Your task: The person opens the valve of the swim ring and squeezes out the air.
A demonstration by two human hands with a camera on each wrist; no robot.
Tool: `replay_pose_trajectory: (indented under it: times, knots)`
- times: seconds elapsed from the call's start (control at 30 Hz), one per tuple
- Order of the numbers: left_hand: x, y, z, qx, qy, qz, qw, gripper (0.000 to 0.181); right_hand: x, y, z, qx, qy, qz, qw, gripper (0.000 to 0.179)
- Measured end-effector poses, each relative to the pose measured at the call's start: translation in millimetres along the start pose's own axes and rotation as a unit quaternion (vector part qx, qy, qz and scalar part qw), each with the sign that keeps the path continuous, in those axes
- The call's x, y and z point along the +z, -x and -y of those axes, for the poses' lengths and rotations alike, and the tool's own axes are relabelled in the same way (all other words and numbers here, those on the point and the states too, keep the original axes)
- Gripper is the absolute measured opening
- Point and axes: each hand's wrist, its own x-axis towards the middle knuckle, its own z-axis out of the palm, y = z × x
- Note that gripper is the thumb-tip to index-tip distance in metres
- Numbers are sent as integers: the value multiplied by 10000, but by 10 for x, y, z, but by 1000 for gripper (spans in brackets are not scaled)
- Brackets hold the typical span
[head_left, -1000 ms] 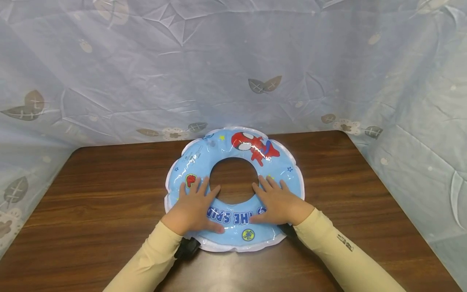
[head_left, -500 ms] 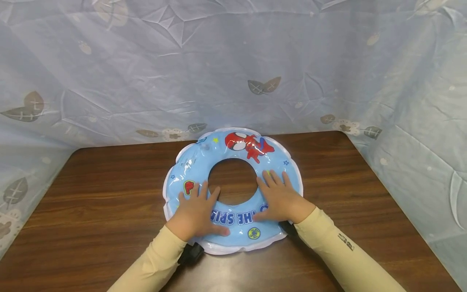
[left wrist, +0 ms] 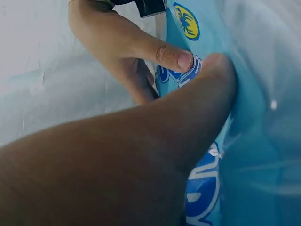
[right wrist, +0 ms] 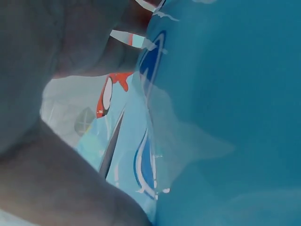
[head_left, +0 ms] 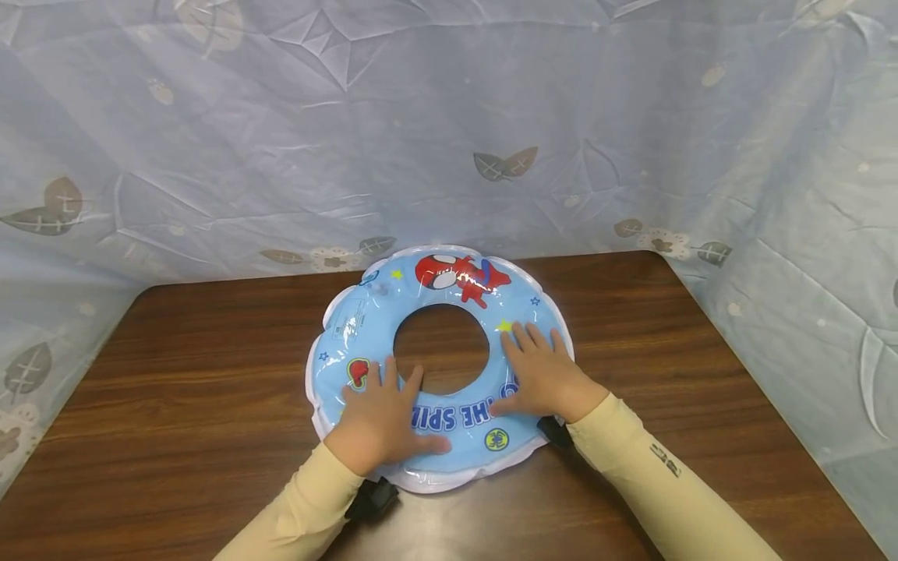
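An inflated light-blue swim ring (head_left: pixel 438 276) with a white scalloped edge lies flat on the brown wooden table (head_left: pixel 210 374). Printed on it are a red cartoon figure, stars and blue lettering. My left hand (head_left: pixel 382 421) rests on its near left part, fingers spread and thumb out to the right. On the near right part lies my right hand (head_left: pixel 543 378), also with fingers spread. In the left wrist view, the left thumb (left wrist: pixel 216 70) touches the blue vinyl. The right wrist view has the right hand (right wrist: pixel 70 61) dark against the ring's surface.
Black wrist devices show under both forearms, one of them the left strap mount (head_left: pixel 372 499). A pale grey-blue curtain (head_left: pixel 421 140) with leaf prints hangs behind and along the sides of the table. Both forearms wear cream sleeves (head_left: pixel 302 499).
The swim ring has turned counterclockwise and shifted slightly left, its red figure moving left. My left hand has slid a little right and nearer; my right hand has moved slightly farther away.
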Motion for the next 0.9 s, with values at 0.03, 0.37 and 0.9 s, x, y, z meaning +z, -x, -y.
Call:
replay_pose_trajectory:
  times: [0.03,0.37,0.9]
  knots:
    - [-10,-1,10,20,37,42,10000,113,1,-3,-5,-5,-5,13,10000,114]
    - [-178,-67,262,1049,355,175,9937,94,-32,58,93,-559,-175,115,9982,104]
    - [-77,-156,273,991,126,245,9947,98,27,71,193,-681,-76,510,9963,101]
